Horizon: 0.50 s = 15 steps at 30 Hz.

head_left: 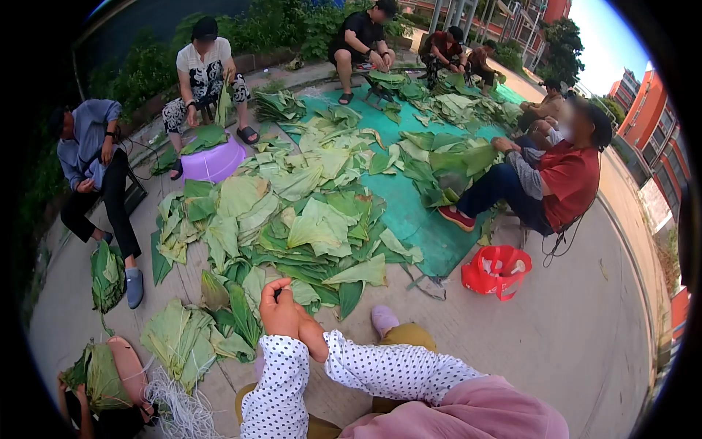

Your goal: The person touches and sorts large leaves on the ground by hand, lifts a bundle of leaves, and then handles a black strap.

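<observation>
Both hands meet low in front of the person, the left hand [280, 313] clenched over something small and dark, the right hand [313, 338] pressed against it, its grip hidden. Just beyond them lies the heap of green leaves [307, 230] on the pavement: light, limp and easily torn, I'd judge, best lifted by the stiffer stem end.

Head-worn fisheye view, looking forward and down, leaf pile [307, 212] near
</observation>
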{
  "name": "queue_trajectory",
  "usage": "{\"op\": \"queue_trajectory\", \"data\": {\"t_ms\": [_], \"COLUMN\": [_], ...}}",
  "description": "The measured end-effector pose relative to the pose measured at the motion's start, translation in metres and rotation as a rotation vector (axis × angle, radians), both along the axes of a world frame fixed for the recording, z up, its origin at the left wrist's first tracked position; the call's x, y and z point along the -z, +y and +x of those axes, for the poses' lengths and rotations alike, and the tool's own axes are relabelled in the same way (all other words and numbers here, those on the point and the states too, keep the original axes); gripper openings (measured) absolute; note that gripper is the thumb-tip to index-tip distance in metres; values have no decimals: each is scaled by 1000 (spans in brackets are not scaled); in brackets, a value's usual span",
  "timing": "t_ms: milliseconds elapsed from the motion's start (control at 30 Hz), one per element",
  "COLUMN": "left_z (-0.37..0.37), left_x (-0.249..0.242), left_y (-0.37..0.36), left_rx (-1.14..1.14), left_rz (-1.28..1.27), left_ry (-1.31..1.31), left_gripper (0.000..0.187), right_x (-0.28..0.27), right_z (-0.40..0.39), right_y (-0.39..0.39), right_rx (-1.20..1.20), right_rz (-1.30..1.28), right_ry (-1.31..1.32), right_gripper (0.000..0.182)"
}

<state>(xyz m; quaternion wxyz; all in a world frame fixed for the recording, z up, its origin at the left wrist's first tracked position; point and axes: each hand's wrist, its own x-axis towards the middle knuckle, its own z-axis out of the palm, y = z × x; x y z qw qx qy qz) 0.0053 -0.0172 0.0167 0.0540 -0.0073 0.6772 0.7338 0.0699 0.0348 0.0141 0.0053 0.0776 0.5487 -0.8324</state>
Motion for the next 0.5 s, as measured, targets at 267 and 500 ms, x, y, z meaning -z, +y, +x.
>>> {"op": "queue_trajectory", "data": {"t_ms": [267, 500], "left_z": [-1, 2], "left_x": [1, -2], "left_y": [0, -2], "left_rx": [-1, 16], "left_rz": [-16, -17], "left_ry": [23, 0], "left_gripper": [13, 13], "right_x": [3, 5], "right_z": [-1, -4], "right_y": [-2, -1], "right_rx": [5, -8], "right_rz": [115, -158], "right_ry": [-18, -89], "right_gripper": [47, 43]}}
